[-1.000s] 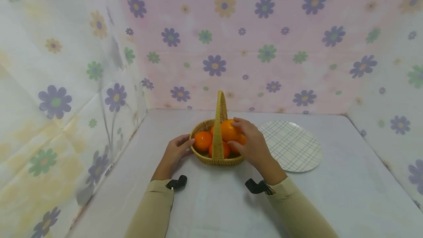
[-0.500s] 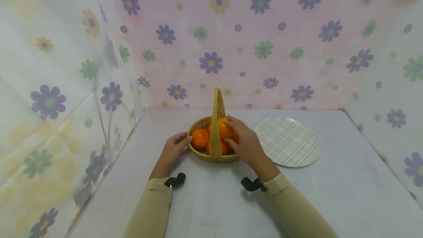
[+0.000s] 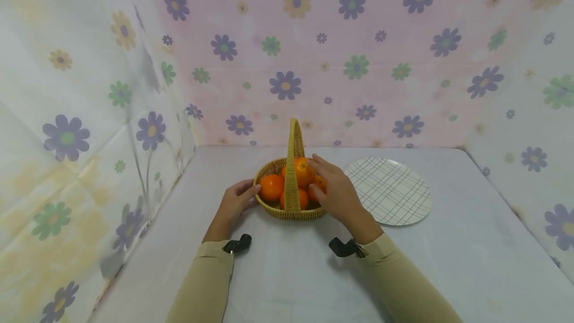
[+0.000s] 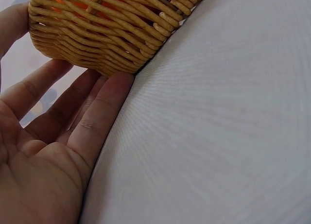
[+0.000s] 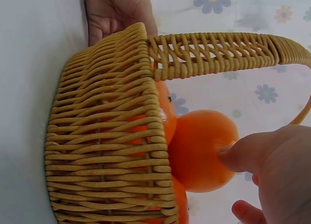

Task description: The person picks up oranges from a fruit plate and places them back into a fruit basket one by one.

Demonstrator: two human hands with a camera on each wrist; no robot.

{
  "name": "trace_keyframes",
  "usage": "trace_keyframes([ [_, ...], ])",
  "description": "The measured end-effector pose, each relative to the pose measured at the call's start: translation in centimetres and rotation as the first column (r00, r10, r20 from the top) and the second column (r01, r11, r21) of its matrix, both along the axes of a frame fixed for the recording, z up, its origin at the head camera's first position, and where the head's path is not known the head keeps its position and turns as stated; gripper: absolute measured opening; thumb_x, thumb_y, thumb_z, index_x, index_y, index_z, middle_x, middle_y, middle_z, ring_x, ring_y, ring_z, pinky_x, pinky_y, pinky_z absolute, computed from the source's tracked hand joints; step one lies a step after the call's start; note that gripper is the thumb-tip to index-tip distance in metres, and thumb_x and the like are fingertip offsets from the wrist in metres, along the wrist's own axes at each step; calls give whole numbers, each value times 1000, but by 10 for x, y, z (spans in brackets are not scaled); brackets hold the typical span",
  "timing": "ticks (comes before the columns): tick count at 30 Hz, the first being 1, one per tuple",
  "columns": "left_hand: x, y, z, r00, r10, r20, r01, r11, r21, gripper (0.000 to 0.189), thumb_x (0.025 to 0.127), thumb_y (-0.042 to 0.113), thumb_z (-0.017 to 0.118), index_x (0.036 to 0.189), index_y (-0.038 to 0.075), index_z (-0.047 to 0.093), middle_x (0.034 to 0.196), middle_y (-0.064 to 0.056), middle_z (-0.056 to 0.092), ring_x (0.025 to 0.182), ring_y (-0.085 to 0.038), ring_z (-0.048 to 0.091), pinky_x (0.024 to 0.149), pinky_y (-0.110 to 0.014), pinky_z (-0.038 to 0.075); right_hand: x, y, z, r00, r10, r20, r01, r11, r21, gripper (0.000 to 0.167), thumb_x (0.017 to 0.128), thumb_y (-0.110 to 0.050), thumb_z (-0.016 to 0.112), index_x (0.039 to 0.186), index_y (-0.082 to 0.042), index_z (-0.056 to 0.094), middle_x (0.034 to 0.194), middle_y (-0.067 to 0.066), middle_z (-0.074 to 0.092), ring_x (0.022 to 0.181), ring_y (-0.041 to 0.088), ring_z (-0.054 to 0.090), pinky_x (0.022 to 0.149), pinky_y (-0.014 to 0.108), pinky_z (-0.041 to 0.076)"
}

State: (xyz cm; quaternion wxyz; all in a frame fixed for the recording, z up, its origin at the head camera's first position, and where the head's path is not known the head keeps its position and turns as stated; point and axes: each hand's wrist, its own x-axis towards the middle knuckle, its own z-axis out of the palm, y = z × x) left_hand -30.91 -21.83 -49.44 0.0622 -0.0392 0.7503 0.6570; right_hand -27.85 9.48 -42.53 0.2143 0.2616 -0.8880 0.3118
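A yellow wicker basket (image 3: pixel 309 215) with an arched handle (image 3: pixel 291 176) stands on the table and holds several oranges. My left hand (image 3: pixel 232 206) holds its left end, thumb at the rim and fingertips against the lower weave (image 4: pixel 107 44) in the left wrist view. The topmost orange (image 3: pixel 304 172) rests on the others, right of the handle. Just right of that orange is my right hand (image 3: pixel 342 194), fingers and thumb spread apart. In the right wrist view its thumb (image 5: pixel 248 151) overlaps the top orange (image 5: pixel 201 148). Another orange (image 3: pixel 271 187) sits near the left rim.
A white checked oval plate (image 3: pixel 390 193) lies on the table to the right of the basket, close behind the right hand. Flower-print cloth (image 3: pixel 327 64) hangs at the back and both sides of the white-covered table (image 3: pixel 287 273).
My right hand has set the top orange down onto the others and loosened its fingers, shifting slightly right. The left hand stays on the basket. The head view has shifted a little.
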Motion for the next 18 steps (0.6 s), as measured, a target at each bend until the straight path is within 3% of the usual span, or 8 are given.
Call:
trace_keyframes([
  [18,2,1,-5,998,5,-68,-1,999,53,68,87,51,81,139,10,63,144,-10,60,127,-28,64,96,-35,61,7,8,12,999,-3,36,3,1000,4,51,95,-14,70,145,-14,60,161,2,48,144,30,49,118,54,45],
])
